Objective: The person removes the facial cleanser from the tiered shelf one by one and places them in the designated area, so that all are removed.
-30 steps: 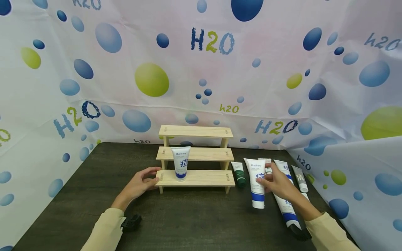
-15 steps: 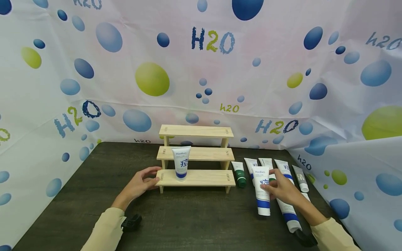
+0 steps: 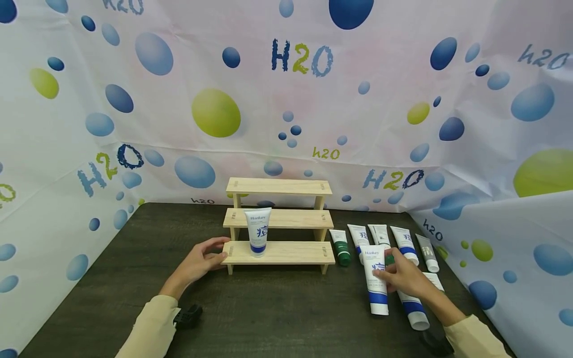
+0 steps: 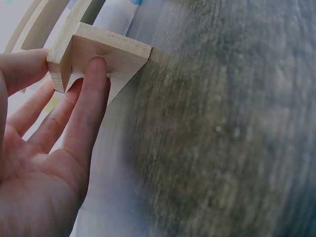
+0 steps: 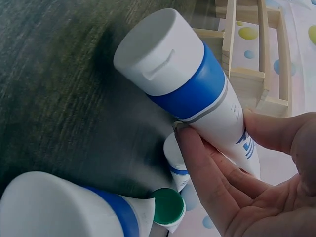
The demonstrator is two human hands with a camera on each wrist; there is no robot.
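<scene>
My left hand (image 3: 203, 261) grips the left end of the lowest board of a three-tier wooden shelf (image 3: 279, 253), its thumb (image 4: 24, 66) at the board's edge and its fingertips by the support leg. On that board a white hand cream tube (image 3: 257, 231) with a blue band stands on its cap. My right hand (image 3: 403, 273) holds a larger white and blue cream tube (image 3: 375, 280) between thumb and fingers, cap toward me. The right wrist view shows this held tube (image 5: 202, 84) tilted, its white flip cap foremost and the fingers around its body.
Right of the shelf, a green and white tube (image 3: 341, 247), several white and blue tubes (image 3: 405, 243) and a grey tube (image 3: 428, 253) lie on the dark table (image 3: 268, 318). Another large tube (image 3: 414, 311) lies beneath my right hand. A patterned cloth (image 3: 286, 99) hangs behind.
My right hand has drawn the held tube toward me and slightly right, uncovering the tubes lying behind it. The left hand and the shelf have stayed in place.
</scene>
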